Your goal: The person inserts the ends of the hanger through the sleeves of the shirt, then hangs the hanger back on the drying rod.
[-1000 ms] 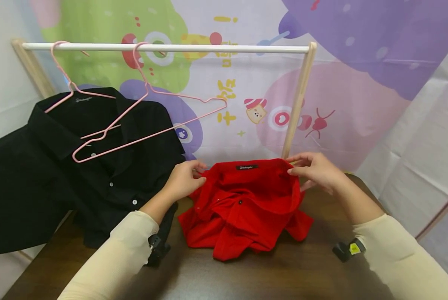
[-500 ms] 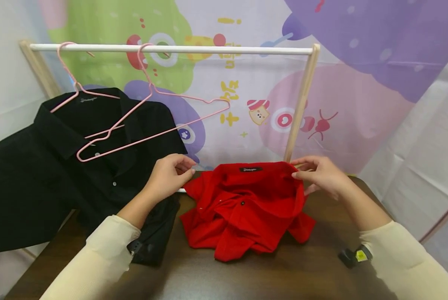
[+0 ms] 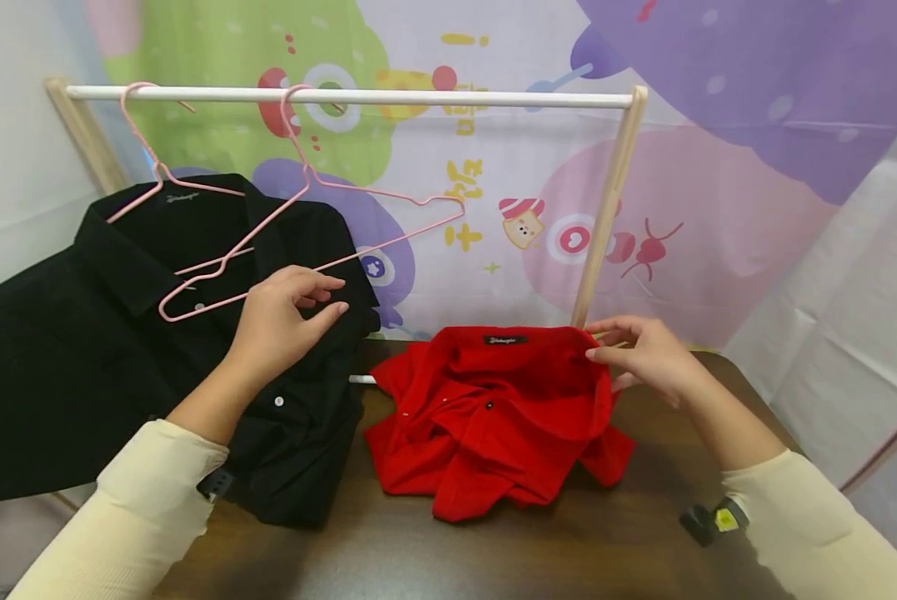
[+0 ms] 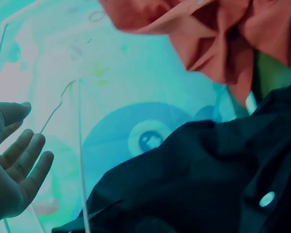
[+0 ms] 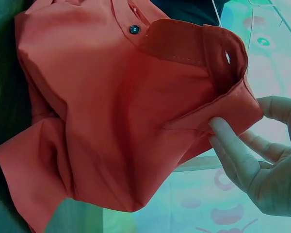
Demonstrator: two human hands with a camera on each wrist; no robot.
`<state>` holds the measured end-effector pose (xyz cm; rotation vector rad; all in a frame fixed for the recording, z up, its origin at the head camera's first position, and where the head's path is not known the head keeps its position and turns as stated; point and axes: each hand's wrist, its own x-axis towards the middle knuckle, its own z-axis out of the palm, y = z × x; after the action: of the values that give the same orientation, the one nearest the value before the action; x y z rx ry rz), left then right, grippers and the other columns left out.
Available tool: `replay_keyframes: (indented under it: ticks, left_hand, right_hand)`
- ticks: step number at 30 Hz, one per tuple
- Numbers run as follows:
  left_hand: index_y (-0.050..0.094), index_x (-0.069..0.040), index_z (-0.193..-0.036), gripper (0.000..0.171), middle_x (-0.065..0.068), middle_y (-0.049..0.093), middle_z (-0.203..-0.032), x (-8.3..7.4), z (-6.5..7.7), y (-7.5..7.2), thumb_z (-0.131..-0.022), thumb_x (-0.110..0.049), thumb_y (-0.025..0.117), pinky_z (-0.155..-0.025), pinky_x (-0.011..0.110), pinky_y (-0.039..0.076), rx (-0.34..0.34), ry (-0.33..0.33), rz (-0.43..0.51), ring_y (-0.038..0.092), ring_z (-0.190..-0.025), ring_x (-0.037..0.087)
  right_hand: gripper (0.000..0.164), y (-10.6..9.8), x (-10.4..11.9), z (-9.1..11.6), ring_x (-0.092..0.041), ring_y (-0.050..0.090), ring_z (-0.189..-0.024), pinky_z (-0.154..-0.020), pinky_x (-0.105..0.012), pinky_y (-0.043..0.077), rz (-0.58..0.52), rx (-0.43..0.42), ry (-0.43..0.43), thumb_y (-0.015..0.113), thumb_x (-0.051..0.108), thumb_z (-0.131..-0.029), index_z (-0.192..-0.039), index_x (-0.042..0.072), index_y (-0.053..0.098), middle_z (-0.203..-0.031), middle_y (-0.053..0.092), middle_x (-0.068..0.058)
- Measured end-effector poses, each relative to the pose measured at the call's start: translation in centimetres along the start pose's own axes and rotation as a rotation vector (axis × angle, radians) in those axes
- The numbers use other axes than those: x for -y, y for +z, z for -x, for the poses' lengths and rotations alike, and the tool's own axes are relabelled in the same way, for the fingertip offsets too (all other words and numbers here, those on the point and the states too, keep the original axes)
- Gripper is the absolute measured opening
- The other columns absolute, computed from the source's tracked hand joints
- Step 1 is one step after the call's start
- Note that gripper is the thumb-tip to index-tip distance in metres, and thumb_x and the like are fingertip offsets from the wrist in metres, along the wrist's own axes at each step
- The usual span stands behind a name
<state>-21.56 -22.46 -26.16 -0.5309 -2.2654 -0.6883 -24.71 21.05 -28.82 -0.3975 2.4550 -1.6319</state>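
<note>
A red shirt [image 3: 493, 425] lies bunched on the table, its collar raised and the neck label showing. My right hand [image 3: 643, 354] pinches the collar at its right end; in the right wrist view the thumb [image 5: 233, 145] presses on the red cloth. My left hand [image 3: 279, 321] is in the air, holding nothing, thumb and fingers apart. It overlaps the lower bar of a bare pink hanger [image 3: 388, 243] in the head view. Behind that hand hangs a black shirt [image 3: 298, 450] on another pink hanger [image 3: 135, 204].
A white rail [image 3: 456, 98] on wooden posts [image 3: 606, 217] carries both hangers. The brown table [image 3: 388, 558] lies under the red shirt, and the black shirt's hem reaches down onto it. A printed cartoon curtain [image 3: 666, 183] covers the back.
My left hand has let go of the red collar's left side and moved left and up toward the bare hanger. The right hand stays on the collar.
</note>
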Motion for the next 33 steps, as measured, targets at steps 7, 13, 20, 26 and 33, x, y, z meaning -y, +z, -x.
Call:
replay_keyframes:
  ticks: [7, 13, 20, 26, 33]
  left_hand:
    - [0.073, 0.001, -0.097, 0.017, 0.015, 0.065, -0.096, 0.2, -2.0, -2.8, -0.085, 0.007, 0.062, -0.075, 0.045, 0.053, 0.005, 0.001, -0.082, 0.058, -0.083, 0.027]
    - [0.071, 0.002, -0.103, 0.019, 0.022, 0.061, -0.101, 0.3, -3.9, -6.0, -0.085, 0.0, 0.065, -0.086, 0.051, 0.047, 0.053, -0.073, -0.208, 0.056, -0.095, 0.034]
    - [0.06, 0.003, -0.124, 0.04, 0.029, 0.057, -0.118, 2.0, -5.8, -8.7, -0.086, -0.01, 0.068, -0.095, 0.061, 0.036, 0.211, -0.177, -0.297, 0.054, -0.108, 0.045]
    - [0.038, 0.001, -0.144, 0.067, 0.035, 0.049, -0.129, 4.0, -7.0, -10.2, -0.088, -0.013, 0.07, -0.092, 0.062, 0.042, 0.505, -0.255, -0.281, 0.054, -0.112, 0.051]
    - [0.048, 0.004, -0.135, 0.055, 0.033, 0.061, -0.114, 5.1, -8.0, -10.4, -0.085, -0.006, 0.07, -0.079, 0.053, 0.051, 0.635, -0.23, -0.252, 0.064, -0.098, 0.043]
  right_hand:
    - [0.051, 0.0, 0.0, 0.1, -0.019, 0.062, -0.083, -0.064, -0.041, 0.058, 0.002, 0.003, -0.006, 0.068, 0.007, -0.09, -0.134, -0.009, 0.049, -0.114, 0.055, -0.023]
    - [0.05, -0.1, 0.0, 0.2, -0.022, 0.063, -0.083, -0.064, -0.043, 0.058, -0.003, 0.009, -0.003, 0.067, 0.006, -0.09, -0.134, -0.009, 0.049, -0.116, 0.053, -0.025]
    - [0.05, -0.2, 0.0, 0.3, -0.025, 0.064, -0.085, -0.065, -0.044, 0.058, -0.009, 0.011, -0.003, 0.067, 0.005, -0.09, -0.134, -0.01, 0.049, -0.115, 0.052, -0.025]
    - [0.048, -0.2, 0.0, 0.2, -0.027, 0.063, -0.086, -0.063, -0.046, 0.058, -0.015, 0.016, -0.002, 0.067, 0.006, -0.09, -0.133, -0.009, 0.05, -0.114, 0.053, -0.025]
    - [0.046, -0.3, -0.2, 0.3, -0.025, 0.064, -0.082, -0.063, -0.046, 0.058, -0.007, 0.018, 0.0, 0.067, 0.005, -0.089, -0.131, -0.009, 0.052, -0.11, 0.055, -0.025]
